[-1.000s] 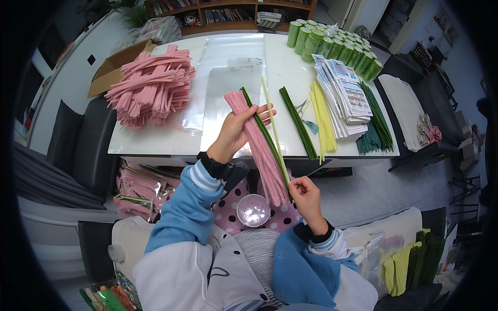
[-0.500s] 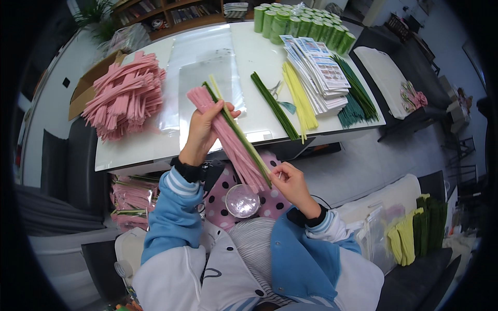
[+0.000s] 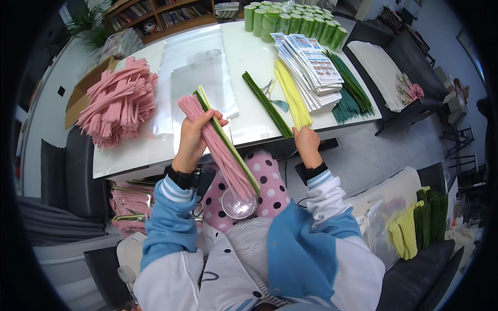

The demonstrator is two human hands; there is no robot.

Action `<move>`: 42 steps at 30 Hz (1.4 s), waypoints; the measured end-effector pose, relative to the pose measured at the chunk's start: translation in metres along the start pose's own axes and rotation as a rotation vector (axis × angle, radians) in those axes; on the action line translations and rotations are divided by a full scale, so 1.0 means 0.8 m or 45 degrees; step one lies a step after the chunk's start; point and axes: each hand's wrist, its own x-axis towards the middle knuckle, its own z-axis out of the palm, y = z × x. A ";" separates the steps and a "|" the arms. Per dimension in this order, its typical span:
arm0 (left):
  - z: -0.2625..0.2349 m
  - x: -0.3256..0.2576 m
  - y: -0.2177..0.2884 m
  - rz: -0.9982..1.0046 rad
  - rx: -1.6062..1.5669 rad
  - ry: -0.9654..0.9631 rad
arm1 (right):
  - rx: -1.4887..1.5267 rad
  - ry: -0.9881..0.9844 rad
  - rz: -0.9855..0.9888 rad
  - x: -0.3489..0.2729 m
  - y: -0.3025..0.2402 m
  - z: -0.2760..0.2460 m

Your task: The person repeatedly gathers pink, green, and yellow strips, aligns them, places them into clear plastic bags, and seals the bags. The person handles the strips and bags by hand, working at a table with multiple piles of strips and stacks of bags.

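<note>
The person's left hand (image 3: 193, 136) is wrapped around a bundle of pink stems (image 3: 218, 147), fingers curled tight about its upper part, with a green stem (image 3: 228, 146) and a pale yellow one lying along the bundle's right side. The bundle slants from the table's near edge down toward the person's lap, its lower end just above a clear round cup (image 3: 238, 203) (which sits against a pink cushion with black dots (image 3: 267, 186)).

The right hand (image 3: 307, 144) reaches to the near edge of the white table (image 3: 249, 49) and touches the lower end of a bunch of yellow stems (image 3: 291, 93); its fingers are bent over the tips, though whether they pinch any cannot be told. Just left of the yellow bunch lies a row of dark green stems (image 3: 267, 103), with small scissors (image 3: 270, 90) between them.

Farther back are a stack of printed cards (image 3: 311, 65), green rolls (image 3: 290, 20), clear plastic sleeves (image 3: 199, 78) and a heap of pink bundles (image 3: 119, 101).
</note>
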 end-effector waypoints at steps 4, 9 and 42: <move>-0.001 0.003 -0.005 -0.025 -0.014 -0.016 | 0.279 -0.443 0.172 0.021 0.007 0.001; 0.004 0.011 -0.014 -0.068 -0.072 -0.060 | 0.877 -0.530 0.264 0.028 0.008 -0.038; -0.018 0.015 0.008 0.028 -0.262 0.088 | 0.594 0.281 -0.881 -0.174 -0.079 -0.090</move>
